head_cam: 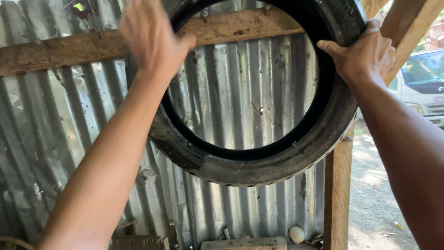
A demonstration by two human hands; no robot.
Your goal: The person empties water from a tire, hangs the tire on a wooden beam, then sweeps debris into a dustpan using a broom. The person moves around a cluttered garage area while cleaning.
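A worn black tyre (259, 162) hangs upright against a corrugated metal wall (240, 92), level with a horizontal wooden beam (60, 51). My left hand (150, 37) lies on the tyre's upper left side, fingers spread over the rubber. My right hand (363, 53) grips the tyre's upper right edge, thumb pointing inward across the sidewall. Both arms reach up from below. The top of the tyre is cut off by the frame.
A wooden post (337, 194) stands at the right below the tyre, with slanted timbers (409, 28) above it. Beyond it lie a dirt yard and a white truck (423, 85). A plank (245, 243) and a pale round stone (297, 234) rest at the wall's foot.
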